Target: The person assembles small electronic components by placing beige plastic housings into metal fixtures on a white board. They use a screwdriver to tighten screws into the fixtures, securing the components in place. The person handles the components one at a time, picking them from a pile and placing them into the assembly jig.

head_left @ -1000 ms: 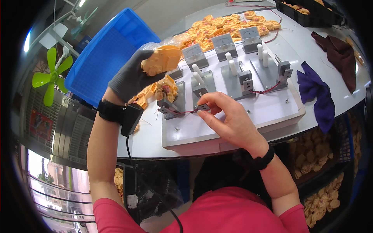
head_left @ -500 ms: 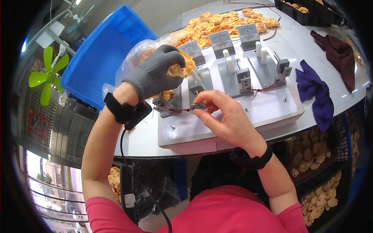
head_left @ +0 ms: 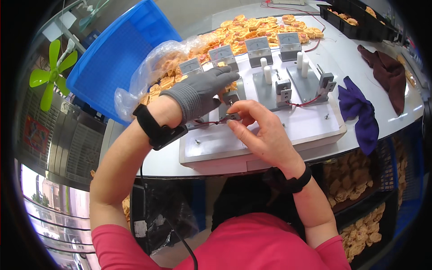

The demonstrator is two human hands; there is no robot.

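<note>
My left hand (head_left: 202,87), in a grey knit glove, lies over the second station from the left of the white test board (head_left: 270,130). Its fingers are stretched out across a yellow-orange moulded piece (head_left: 234,84), which sits on that station, mostly hidden under the glove. Just below, my bare right hand (head_left: 263,130) pinches a small grey block (head_left: 232,116) with a red wire between thumb and forefinger. Grey clamps with white pegs (head_left: 268,74) stand on the stations to the right. A row of analog meters (head_left: 258,49) lines the board's far side.
Many yellow-orange pieces (head_left: 243,29) are heaped behind the meters, beside a clear plastic bag (head_left: 148,69). A blue bin (head_left: 117,58) stands at left, near a green fan (head_left: 54,74). Purple (head_left: 357,112) and brown cloths (head_left: 384,74) lie at right; a black tray (head_left: 355,22) is behind.
My left hand has brought the yellow-orange piece down to the second station, and its fingers have straightened out. My right hand keeps its pinch on the wired block. The view has shifted slightly.
</note>
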